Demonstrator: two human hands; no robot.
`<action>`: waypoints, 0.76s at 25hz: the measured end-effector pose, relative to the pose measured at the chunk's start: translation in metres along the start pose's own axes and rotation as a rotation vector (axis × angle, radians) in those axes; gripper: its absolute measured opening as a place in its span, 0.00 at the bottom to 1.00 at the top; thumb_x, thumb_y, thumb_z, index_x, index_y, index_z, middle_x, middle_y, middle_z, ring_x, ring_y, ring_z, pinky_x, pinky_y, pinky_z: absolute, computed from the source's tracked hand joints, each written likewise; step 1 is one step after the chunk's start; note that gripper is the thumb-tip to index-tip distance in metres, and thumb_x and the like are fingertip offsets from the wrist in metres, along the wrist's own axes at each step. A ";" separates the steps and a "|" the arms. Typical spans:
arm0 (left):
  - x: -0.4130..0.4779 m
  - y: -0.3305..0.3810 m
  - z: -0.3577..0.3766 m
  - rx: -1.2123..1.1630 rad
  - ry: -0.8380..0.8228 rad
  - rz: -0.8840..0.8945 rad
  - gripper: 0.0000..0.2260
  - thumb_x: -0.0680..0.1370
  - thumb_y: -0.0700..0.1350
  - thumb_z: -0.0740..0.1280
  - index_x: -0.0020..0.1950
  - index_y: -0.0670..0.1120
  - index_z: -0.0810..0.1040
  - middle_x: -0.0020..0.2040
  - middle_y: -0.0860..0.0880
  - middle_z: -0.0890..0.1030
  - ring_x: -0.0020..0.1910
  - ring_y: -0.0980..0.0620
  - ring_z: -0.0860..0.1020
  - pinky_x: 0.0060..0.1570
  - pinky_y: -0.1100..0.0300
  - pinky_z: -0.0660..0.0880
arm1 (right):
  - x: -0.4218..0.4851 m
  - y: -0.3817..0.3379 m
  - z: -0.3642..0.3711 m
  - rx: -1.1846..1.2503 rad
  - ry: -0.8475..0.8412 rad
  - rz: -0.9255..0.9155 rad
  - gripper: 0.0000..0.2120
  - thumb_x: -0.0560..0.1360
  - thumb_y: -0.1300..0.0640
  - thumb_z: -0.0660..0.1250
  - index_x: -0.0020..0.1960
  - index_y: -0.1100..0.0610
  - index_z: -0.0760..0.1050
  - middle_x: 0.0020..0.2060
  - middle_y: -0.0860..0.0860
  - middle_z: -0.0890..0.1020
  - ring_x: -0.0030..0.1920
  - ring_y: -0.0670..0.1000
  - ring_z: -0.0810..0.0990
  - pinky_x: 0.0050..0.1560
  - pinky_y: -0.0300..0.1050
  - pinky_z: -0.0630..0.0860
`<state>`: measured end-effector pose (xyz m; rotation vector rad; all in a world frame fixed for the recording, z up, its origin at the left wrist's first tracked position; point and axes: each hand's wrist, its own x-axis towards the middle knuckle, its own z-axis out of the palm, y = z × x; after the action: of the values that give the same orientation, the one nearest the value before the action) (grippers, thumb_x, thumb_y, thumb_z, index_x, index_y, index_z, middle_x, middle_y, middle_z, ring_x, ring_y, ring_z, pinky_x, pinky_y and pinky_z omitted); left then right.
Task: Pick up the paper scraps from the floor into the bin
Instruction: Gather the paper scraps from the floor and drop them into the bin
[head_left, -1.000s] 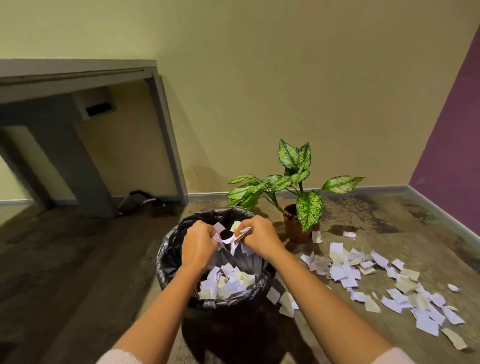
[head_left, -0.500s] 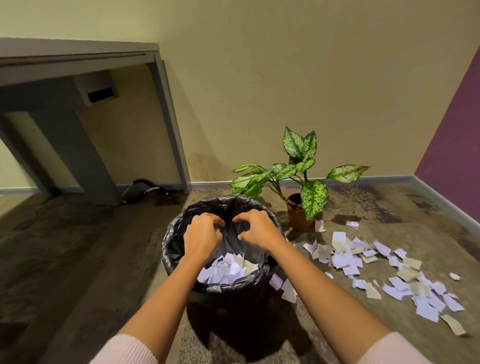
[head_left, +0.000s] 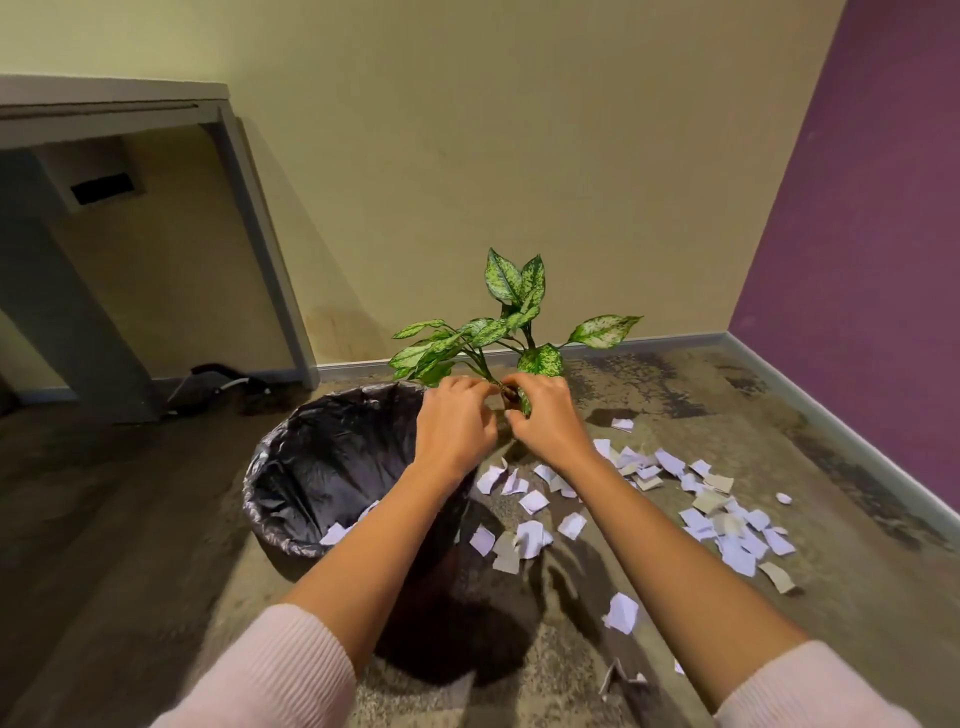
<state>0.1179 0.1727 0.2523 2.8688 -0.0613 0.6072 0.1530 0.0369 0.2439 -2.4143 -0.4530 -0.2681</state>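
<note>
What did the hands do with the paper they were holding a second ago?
Both hands let their scraps fall into the bin. Then the left hand and right hand moved right, toward the plant; fingers curled, no paper showing. Bin, plant and the scraps on the floor stayed put.

You are wearing pale pink knitwear, and it is showing as a left sleeve (head_left: 270, 670) and a right sleeve (head_left: 815, 686) at the bottom corners of the head view. The fabric is running in fine, close ribs along each arm, plainest on the left, with soft rounded cuff edges. The sleeves are ending near the elbows, leaving your forearms (head_left: 395, 525), left hand (head_left: 454, 431) and right hand (head_left: 545, 423) bare.
</note>
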 end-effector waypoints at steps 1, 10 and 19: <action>0.000 0.014 0.006 -0.005 -0.008 0.026 0.17 0.75 0.48 0.63 0.62 0.51 0.78 0.60 0.52 0.80 0.62 0.49 0.73 0.57 0.53 0.70 | -0.005 0.012 -0.007 -0.017 0.010 0.025 0.20 0.74 0.58 0.66 0.66 0.51 0.71 0.61 0.53 0.77 0.66 0.54 0.67 0.60 0.55 0.73; -0.045 0.102 0.093 -0.059 -0.220 0.184 0.19 0.75 0.46 0.61 0.66 0.52 0.76 0.61 0.52 0.79 0.64 0.48 0.72 0.59 0.53 0.70 | -0.092 0.130 -0.026 -0.145 0.002 0.279 0.20 0.73 0.59 0.63 0.64 0.51 0.73 0.59 0.55 0.79 0.65 0.57 0.68 0.56 0.53 0.75; -0.107 0.132 0.176 -0.106 -0.477 0.229 0.20 0.77 0.45 0.63 0.69 0.51 0.73 0.65 0.48 0.78 0.66 0.46 0.71 0.62 0.51 0.68 | -0.184 0.224 0.005 -0.163 -0.084 0.502 0.21 0.74 0.61 0.64 0.65 0.49 0.73 0.60 0.54 0.77 0.67 0.55 0.67 0.58 0.51 0.75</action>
<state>0.0785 0.0063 0.0777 2.8535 -0.4822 -0.0589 0.0715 -0.1689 0.0565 -2.6079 0.1533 0.0198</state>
